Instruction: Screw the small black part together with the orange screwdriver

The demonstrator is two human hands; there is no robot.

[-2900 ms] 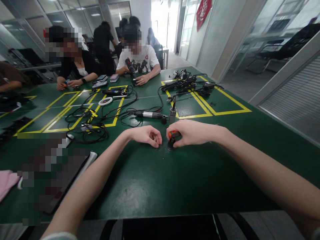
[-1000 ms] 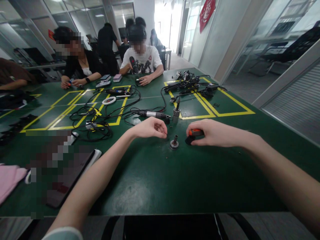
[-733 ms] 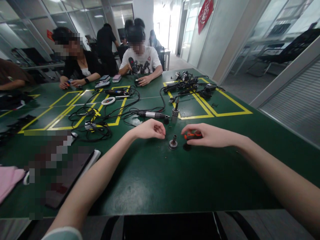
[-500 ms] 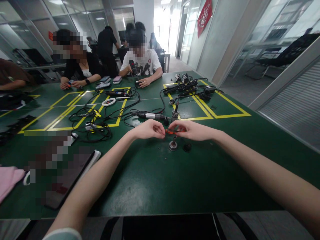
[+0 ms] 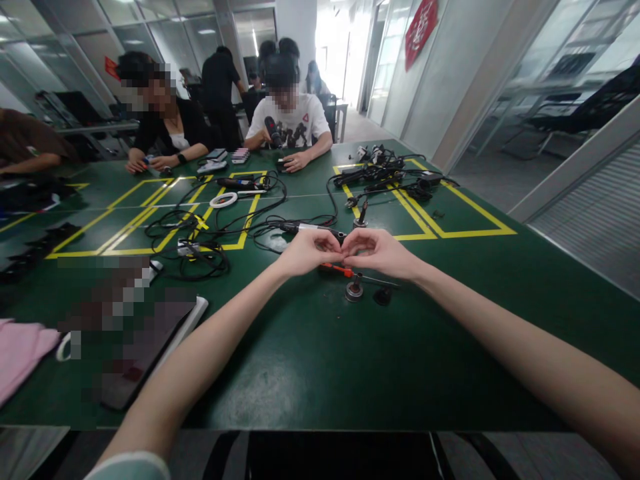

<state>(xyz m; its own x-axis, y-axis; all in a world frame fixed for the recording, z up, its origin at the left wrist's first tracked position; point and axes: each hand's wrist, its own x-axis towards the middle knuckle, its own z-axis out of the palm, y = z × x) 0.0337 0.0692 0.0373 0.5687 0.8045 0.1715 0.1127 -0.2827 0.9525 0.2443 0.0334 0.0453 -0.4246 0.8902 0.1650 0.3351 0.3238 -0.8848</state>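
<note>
My left hand (image 5: 314,252) and my right hand (image 5: 379,253) meet at the fingertips over the green table (image 5: 280,360). Both are pinched closed, and whatever lies between the fingers is too small or hidden to make out. Just under them lies a screwdriver with an orange-red handle (image 5: 342,270) and a thin metal shaft pointing right. Close in front stands a round metal part with an upright stem (image 5: 354,289), and to its right lies a small black round part (image 5: 383,295). Behind my right hand rises another stemmed metal part (image 5: 361,217), its base partly covered.
A cylindrical corded tool (image 5: 295,228) lies behind my left hand. Tangled black cables (image 5: 200,260) spread to the left, with a cable pile (image 5: 375,175) at the back right. Dark flat devices (image 5: 150,347) and a pink cloth (image 5: 25,353) lie at left. Co-workers sit across the table.
My right hand has let go of the orange-handled screwdriver, which now rests on the table. The two hands have come together at the fingertips. The view has shifted slightly.
</note>
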